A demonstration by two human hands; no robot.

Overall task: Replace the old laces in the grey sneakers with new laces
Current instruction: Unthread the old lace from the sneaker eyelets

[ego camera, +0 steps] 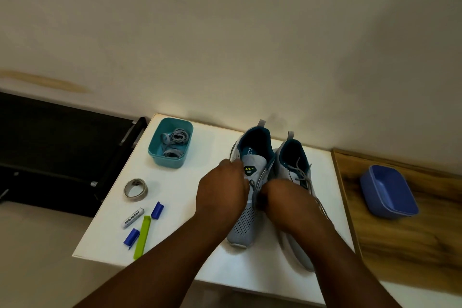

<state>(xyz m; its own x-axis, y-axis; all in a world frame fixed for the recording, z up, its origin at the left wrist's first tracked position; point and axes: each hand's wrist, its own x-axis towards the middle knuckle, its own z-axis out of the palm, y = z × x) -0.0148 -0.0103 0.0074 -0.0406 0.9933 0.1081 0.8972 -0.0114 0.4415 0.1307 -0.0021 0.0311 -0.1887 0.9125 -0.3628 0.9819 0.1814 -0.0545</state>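
Though side by side, sneakers (246, 207) toes-nearward.

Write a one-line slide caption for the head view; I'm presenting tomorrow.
Both hands, left hand and right hand, work the lace on the left grey sneaker.

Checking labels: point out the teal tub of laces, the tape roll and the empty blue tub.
Teal plastic tub (157, 155): head view, left wall.
Grey tape roll (128, 189): head view, left rim.
Blue plastic tub (400, 204): head view, near wall.
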